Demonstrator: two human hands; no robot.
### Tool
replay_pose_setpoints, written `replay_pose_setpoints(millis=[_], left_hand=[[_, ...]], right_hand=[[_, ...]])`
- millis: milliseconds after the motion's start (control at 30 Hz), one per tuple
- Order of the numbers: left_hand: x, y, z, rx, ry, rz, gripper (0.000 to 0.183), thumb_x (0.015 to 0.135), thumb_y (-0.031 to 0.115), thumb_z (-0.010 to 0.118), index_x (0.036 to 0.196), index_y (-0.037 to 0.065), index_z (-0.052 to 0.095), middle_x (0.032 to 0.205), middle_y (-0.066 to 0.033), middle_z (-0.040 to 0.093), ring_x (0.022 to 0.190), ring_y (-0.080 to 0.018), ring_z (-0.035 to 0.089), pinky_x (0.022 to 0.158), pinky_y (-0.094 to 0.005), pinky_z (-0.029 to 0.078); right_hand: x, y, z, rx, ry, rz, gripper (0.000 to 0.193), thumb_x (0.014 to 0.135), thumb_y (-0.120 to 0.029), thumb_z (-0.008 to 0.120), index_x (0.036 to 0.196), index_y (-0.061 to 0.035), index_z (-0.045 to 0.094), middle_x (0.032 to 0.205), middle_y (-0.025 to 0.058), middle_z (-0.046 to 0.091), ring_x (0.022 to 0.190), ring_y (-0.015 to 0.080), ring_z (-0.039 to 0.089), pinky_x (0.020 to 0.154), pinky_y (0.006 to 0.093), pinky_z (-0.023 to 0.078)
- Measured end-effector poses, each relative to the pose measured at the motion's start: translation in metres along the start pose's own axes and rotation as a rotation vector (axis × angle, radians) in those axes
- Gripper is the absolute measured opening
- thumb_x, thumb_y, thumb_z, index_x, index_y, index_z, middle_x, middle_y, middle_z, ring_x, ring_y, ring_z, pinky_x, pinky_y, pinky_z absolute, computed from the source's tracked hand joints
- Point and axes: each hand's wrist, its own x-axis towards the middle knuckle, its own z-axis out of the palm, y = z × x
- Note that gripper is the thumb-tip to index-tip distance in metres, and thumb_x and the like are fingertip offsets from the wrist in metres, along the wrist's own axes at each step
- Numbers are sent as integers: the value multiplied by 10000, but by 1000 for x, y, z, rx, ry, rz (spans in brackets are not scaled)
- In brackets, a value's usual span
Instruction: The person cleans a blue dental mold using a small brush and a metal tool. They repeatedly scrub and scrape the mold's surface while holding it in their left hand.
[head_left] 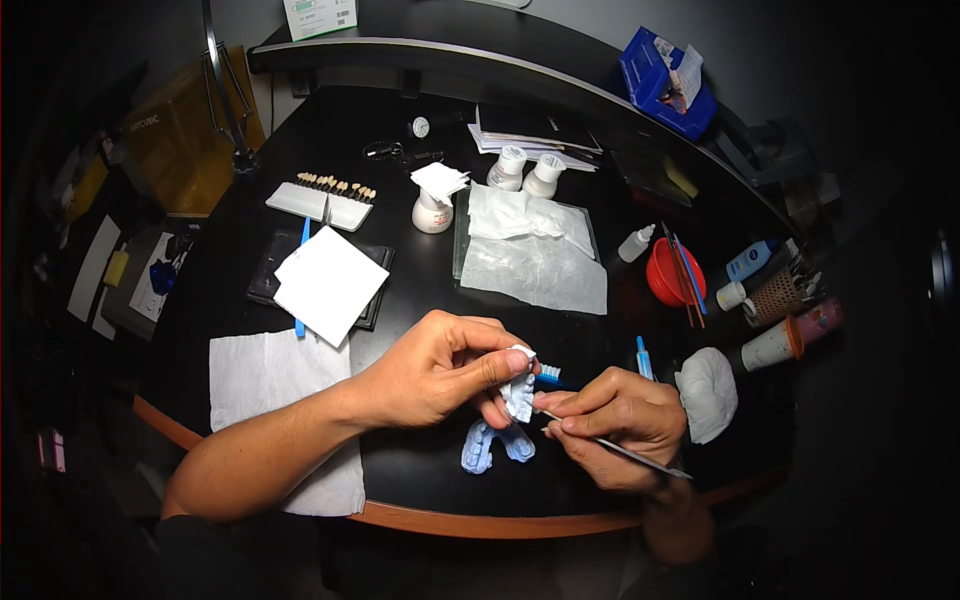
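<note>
My left hand (430,375) is closed, pinching a small pale dental cast (519,394) between thumb and fingers above the black table. In my right hand (625,420) lies a slim metal dental carver (645,460), gripped like a pen. Its tip points left, close to the cast; whether they touch I cannot tell. Below the cast, a light-blue horseshoe-shaped dental model (478,456) rests on the table. A brush head with white and blue bristles (549,373) shows just behind, its handle mostly hidden.
A crumpled white tissue wad (706,396) sits right of my right hand. Farther back are a red bowl (668,275) with brushes across it, a tissue-covered slab (535,270) and white bottles (433,212). At left lie a paper towel (250,375), white sheets (332,285) and a tooth shade guide (318,206).
</note>
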Motion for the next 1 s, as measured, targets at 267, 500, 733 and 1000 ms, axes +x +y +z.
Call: replay_pose_setpoints(millis=[267, 500, 733, 1000], left_hand=[[0, 0, 0, -34, -2, 29, 336, 1100, 235, 634, 1175, -79, 728, 985, -82, 677, 787, -156, 763, 683, -242, 628], [-1, 2, 0, 14, -10, 17, 314, 1105, 182, 607, 1200, -95, 720, 1082, -133, 673, 811, -194, 772, 707, -265, 661], [-1, 2, 1, -13, 14, 42, 283, 1077, 162, 656, 1166, -93, 743, 1056, -135, 676, 814, -197, 774, 702, -262, 673], [1, -3, 3, 5, 70, 63, 262, 1059, 146, 684, 1151, -87, 761, 1002, -127, 685, 821, -209, 781, 681, -267, 687]], right_hand=[[-1, -2, 3, 10, 22, 9, 177, 811, 154, 812, 906, 29, 729, 939, 167, 724, 988, 292, 800, 887, 345, 677], [-2, -2, 5, -43, 75, -4, 205, 795, 147, 827, 900, 22, 703, 905, 162, 716, 941, 286, 803, 811, 334, 687], [-1, -2, 7, -65, 83, -5, 195, 800, 153, 817, 889, 23, 702, 908, 161, 715, 935, 288, 804, 808, 339, 688], [-2, 0, 7, -134, 60, -38, 161, 820, 140, 807, 900, 26, 725, 921, 162, 721, 945, 292, 804, 828, 344, 684]])
